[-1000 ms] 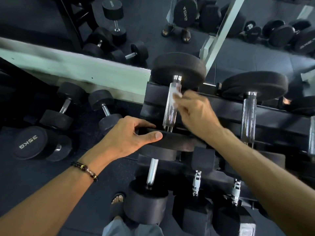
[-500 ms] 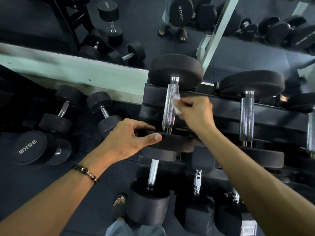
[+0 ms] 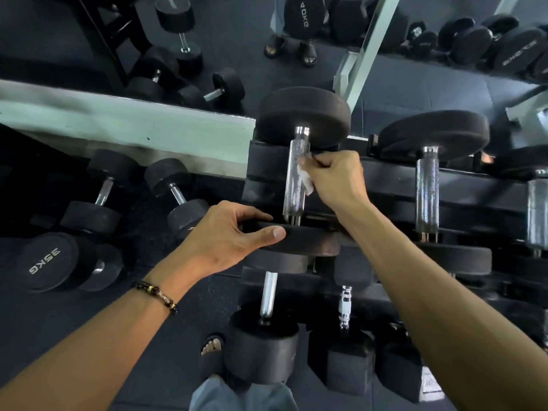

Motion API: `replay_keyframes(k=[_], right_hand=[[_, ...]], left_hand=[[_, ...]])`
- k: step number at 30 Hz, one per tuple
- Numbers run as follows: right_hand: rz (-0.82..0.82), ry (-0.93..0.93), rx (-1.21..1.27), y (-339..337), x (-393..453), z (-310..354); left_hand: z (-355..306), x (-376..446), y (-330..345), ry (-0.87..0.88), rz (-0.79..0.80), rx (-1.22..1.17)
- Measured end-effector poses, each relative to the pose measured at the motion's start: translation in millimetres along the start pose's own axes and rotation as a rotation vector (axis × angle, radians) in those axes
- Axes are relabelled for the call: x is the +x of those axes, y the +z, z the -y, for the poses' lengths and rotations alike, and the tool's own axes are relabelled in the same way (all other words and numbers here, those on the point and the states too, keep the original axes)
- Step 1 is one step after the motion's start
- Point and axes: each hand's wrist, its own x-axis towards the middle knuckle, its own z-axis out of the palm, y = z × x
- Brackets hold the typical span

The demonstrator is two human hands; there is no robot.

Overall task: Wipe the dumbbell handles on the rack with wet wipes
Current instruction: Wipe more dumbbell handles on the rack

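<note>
- A black dumbbell marked 35KG lies on the dark floor at the left.
- Two smaller dumbbells lie beside it, near a pale green ledge.
- A wall mirror reflects more dumbbells, one marked 40KG, and two sandalled feet.

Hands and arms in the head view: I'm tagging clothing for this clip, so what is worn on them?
Both forearms are bare, with no sleeves in view and no gloves on either hand. The left hand has a dark beaded bracelet with gold-coloured pieces at the wrist. The right hand and its wrist show nothing worn.
</note>
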Motion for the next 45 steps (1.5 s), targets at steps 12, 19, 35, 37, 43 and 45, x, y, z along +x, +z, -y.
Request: replay_keyframes(k=[12,19,35,37,43,45], right_hand=[[0.215,0.093,-0.158,-13.0,-16.0,-2.7],[0.613,0.172,-0.183,-36.9,-32.0,-10.8],[0.531,0.082,-0.171,-19.7,-2.7,-29.3],[0.360,0.110,-0.052,-11.9,13.7,-26.7],[0.560,0.171,-0.152,-14.7,-12.4,-38.6],[0.485,0.197,-0.042,-11.7,-2.7,-36.3]], left_hand=[[1.8,0.1,-1.0,0.013,0.024,0.020],[5.3,-0.6,-2.1,0.029,0.043,0.011],[4.4,-0.7,-0.3,-0.008,0.012,0.029],[3.5,-1.1,-0.1,-0.016,0.008,0.032],[4.1,-0.5,-1.2,-0.020,0.023,0.022],[2.3,-1.2,0.3,-0.024,0.012,0.028]])
